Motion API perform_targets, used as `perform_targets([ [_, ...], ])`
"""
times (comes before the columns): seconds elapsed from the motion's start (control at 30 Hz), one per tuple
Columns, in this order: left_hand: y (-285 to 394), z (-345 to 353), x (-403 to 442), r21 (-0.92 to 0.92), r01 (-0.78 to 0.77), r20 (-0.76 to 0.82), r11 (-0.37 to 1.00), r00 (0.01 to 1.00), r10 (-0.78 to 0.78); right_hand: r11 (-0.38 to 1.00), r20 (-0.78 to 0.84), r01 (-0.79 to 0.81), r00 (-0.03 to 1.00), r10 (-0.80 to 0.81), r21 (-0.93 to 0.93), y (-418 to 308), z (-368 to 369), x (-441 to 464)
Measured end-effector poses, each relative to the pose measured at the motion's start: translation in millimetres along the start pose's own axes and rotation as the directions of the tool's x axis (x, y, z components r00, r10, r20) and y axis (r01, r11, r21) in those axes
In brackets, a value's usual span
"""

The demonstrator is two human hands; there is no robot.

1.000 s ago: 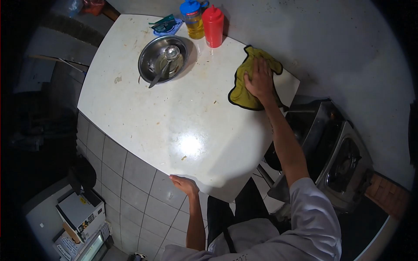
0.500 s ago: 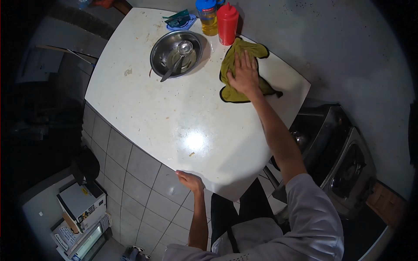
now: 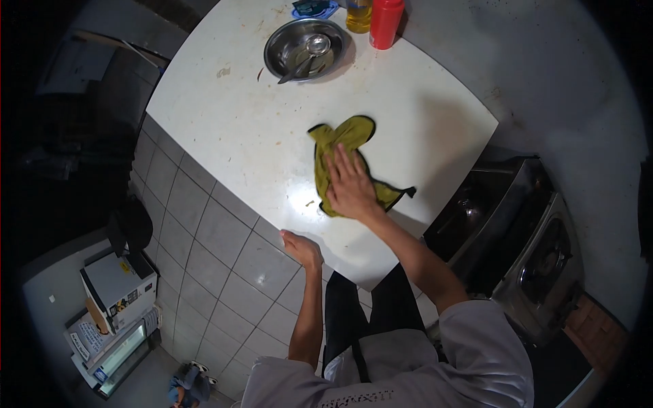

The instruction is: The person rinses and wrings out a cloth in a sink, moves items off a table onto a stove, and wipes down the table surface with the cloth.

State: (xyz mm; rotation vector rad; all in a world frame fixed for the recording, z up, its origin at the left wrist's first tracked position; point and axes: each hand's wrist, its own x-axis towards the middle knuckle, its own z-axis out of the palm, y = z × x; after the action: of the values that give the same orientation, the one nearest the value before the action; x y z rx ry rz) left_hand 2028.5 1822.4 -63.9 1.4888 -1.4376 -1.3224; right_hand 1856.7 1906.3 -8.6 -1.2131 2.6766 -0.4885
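One right hand (image 3: 352,189) flat on cloth (image 3: 355,129)

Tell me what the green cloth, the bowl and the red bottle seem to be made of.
Green cloth: a soft fabric, perhaps microfibre, matt with dark edging; it creases under the right hand.
Bowl: likely stainless steel, polished, judging by its grey shine and reflections.
Red bottle: probably plastic, smooth and evenly coloured, though the frame cuts off its top.

right grip (image 3: 352,189) slid cloth (image 3: 352,132) away from red bottle (image 3: 386,24)
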Motion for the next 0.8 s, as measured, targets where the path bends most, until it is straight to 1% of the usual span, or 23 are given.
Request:
perform_targets([
  [0.07, -4.2, -2.0, 0.7, -0.079, 0.02, 0.026, 0.997, 0.999, -0.018, 0.997, 0.079, 0.081, 0.994, -0.082, 0.004, -29.5, 7.3, -15.4],
  [0.1, 1.3, -6.9, -0.3, -0.02, 0.077, 0.061, 0.997, 0.995, -0.076, 0.99, 0.062, 0.139, 0.988, -0.14, 0.017, -41.4, 13.6, -24.5],
  [0.13, 2.9, -8.0, -0.3, -0.026, 0.077, 0.057, 0.997, 0.996, -0.075, 0.98, 0.042, 0.195, 0.98, -0.196, 0.028, -52.6, 16.8, -32.9],
  [0.2, 4.3, -6.9, 0.1, -0.116, 0.112, 0.081, 0.987, 0.991, -0.103, 0.974, 0.051, 0.221, 0.973, -0.224, 0.057, -69.8, 21.2, -51.3],
  [0.23, 5.2, -9.0, 0.6, -0.168, 0.124, 0.138, 0.978, 0.985, -0.101, 0.97, 0.06, 0.23, 0.97, -0.235, 0.085, -75.1, 22.6, -58.9],
  [0.27, 6.6, -14.2, 1.5, -0.171, 0.124, 0.136, 0.977, 0.985, -0.101, 0.965, 0.068, 0.236, 0.967, -0.245, 0.117, -79.7, 24.3, -65.1],
  [0.3, 5.6, -21.9, 6.4, -0.197, 0.207, 0.241, 0.958, 0.958, -0.157, 0.963, 0.054, 0.223, 0.971, -0.233, 0.153, -79.0, 25.1, -71.2],
  [0.33, 0.4, -30.5, 14.6, -0.216, 0.29, 0.344, 0.932, 0.916, -0.205, 0.962, 0.049, 0.225, 0.971, -0.234, 0.152, -77.8, 24.9, -77.7],
  [0.37, -11.1, -47.4, 29.4, -0.006, 0.409, 0.392, 0.912, 0.841, -0.374, 0.977, 0.028, 0.107, 0.993, -0.114, 0.183, -77.3, 24.0, -87.6],
  [0.4, 16.5, -47.6, 25.8, 0.058, 0.374, 0.388, 0.926, 0.846, -0.366, 0.976, 0.009, -0.01, 1.0, 0.008, 0.216, -74.2, 22.5, -95.9],
  [0.47, 5.7, -60.2, 45.1, 0.12, 0.261, 0.535, 0.958, 0.796, -0.284, 0.955, -0.01, -0.247, 0.968, 0.252, 0.164, -56.7, 11.4, -114.7],
  [0.5, 9.8, -62.5, 47.3, 0.121, 0.26, 0.532, 0.958, 0.798, -0.284, 0.953, -0.071, -0.28, 0.955, 0.289, 0.116, -43.4, 3.5, -121.2],
  [0.53, 17.9, -62.8, 47.7, 0.146, 0.31, 0.543, 0.94, 0.769, -0.338, 0.946, -0.132, -0.316, 0.937, 0.322, 0.069, -29.2, -3.7, -122.8],
  [0.57, 22.9, -62.2, 48.5, 0.171, 0.357, 0.555, 0.918, 0.735, -0.39, 0.944, -0.156, -0.331, 0.931, 0.329, 0.016, -15.7, -7.7, -119.1],
  [0.6, 24.1, -61.6, 50.4, 0.171, 0.356, 0.556, 0.919, 0.735, -0.388, 0.937, -0.181, -0.346, 0.925, 0.334, -0.038, -3.3, -10.4, -109.2],
  [0.67, 23.5, -62.8, 53.1, 0.189, 0.399, 0.557, 0.897, 0.709, -0.433, 0.928, -0.225, -0.365, 0.913, 0.341, -0.074, 15.3, -11.9, -78.7],
  [0.73, 36.4, -61.6, 48.9, 0.202, 0.387, 0.555, 0.9, 0.712, -0.431, 0.915, -0.271, -0.386, 0.899, 0.343, -0.122, 31.9, -7.3, -46.2],
  [0.8, 42.3, -60.4, 51.4, 0.214, 0.374, 0.548, 0.902, 0.719, -0.428, 0.91, -0.273, -0.39, 0.899, 0.343, -0.139, 35.5, -6.4, -7.7],
])
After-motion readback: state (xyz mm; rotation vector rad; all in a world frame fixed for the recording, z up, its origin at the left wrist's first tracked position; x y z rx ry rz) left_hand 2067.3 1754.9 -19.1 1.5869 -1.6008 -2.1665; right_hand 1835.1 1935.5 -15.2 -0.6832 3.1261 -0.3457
